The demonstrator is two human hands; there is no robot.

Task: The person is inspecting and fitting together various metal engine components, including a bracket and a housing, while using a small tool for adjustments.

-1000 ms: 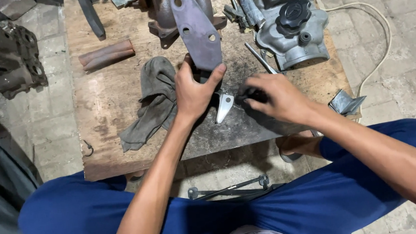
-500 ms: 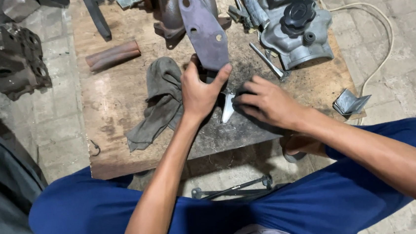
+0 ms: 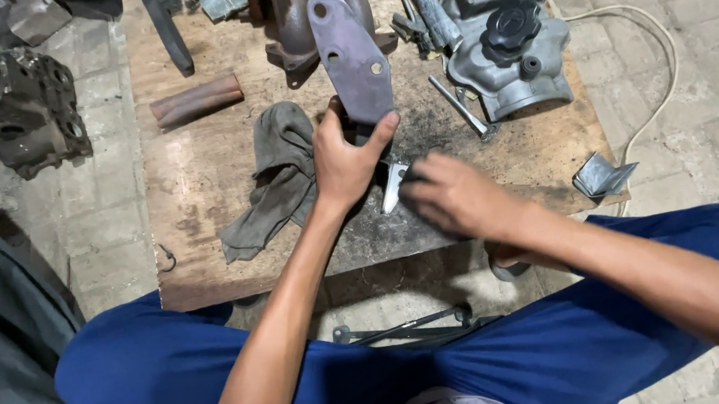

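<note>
Gripping the grey metal bracket plate (image 3: 351,57) by its lower end, our left hand (image 3: 346,156) stands it upright on the wooden table (image 3: 204,180), while our right hand (image 3: 453,195) closes on a small pale scraper blade (image 3: 392,186) at the plate's foot. We judge the scraping only underway: dark grime rings the spot. Against the earlier frames, the right hand sits lower and blurred, the plate hardly moved.
</note>
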